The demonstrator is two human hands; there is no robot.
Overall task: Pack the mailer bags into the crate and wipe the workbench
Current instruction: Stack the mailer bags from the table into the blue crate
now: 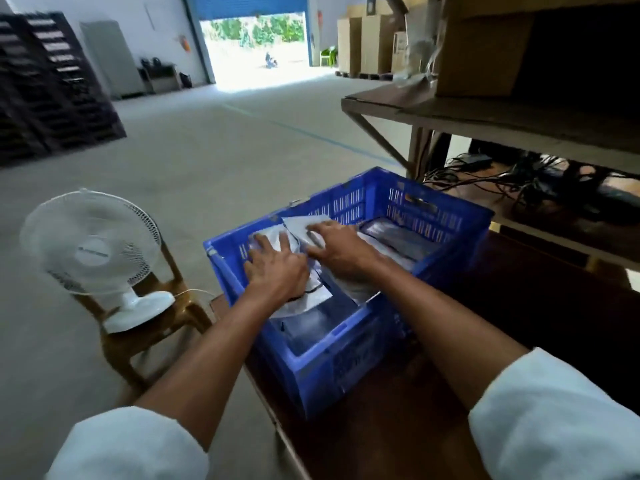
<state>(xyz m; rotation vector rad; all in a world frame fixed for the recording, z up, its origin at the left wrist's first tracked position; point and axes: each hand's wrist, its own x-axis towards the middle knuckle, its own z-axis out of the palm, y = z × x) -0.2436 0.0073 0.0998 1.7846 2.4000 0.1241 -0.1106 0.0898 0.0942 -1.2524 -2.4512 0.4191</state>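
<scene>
Packing looks to be the step in hand: the left hand (277, 268) and right hand (341, 251), fingers spread flat, press grey mailer bags (304, 230) into the blue crate (349, 327) on the dark tabletop (519, 306), with wiping, probably next, needing a cloth that is nowhere in view.

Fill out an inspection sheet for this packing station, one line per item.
Surface: dark workbench, bare in front of the crate.
Job's things: blue crate on the bench; mailer bags piled inside.
Clutter: nothing seen on the bench.
Grippers: left hand and right hand flat on the bags, fingers spread.
Cables: tangle on the lower shelf; fan cord.
Surroundings: white fan on a chair, cardboard box, open doorway.
</scene>
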